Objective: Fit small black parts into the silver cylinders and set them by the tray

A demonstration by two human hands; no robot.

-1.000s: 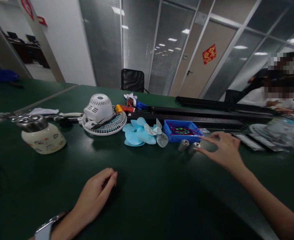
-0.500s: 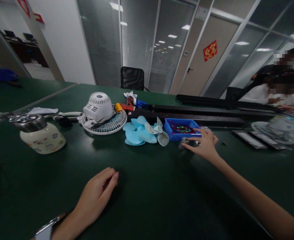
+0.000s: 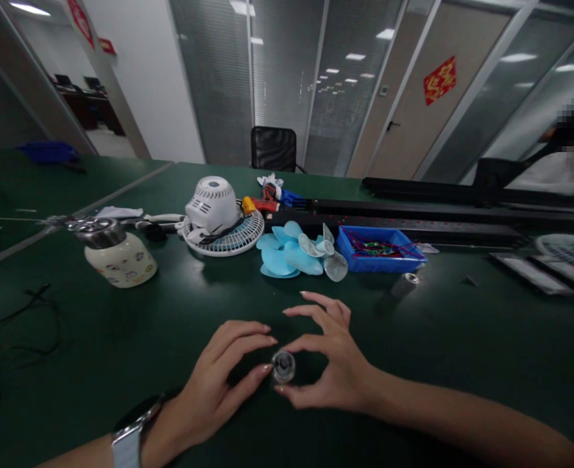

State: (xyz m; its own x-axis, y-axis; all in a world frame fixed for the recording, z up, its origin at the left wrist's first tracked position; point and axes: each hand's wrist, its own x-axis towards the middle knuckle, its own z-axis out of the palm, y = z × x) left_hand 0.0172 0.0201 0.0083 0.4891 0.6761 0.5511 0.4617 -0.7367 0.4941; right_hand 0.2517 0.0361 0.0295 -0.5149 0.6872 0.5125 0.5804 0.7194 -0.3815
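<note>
Tabletop, dark green (image 3: 179, 325); blue plastic tray (image 3: 387, 262) ahead at one o'clock. Left hand (image 3: 213, 374), fingers apart; right hand (image 3: 348, 370) pinches silver metal cylinder (image 3: 283, 366) between both, newly brought within two-handed reach. Matching cylinder (image 3: 404, 286) remains, two o'clock from it.

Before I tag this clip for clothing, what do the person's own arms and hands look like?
The left hand and right hand wear no gloves, and no rings show. On the left wrist is a watch with a pale strap and silvery rim; nothing shows on the right wrist. No sleeves show on either forearm.
</note>
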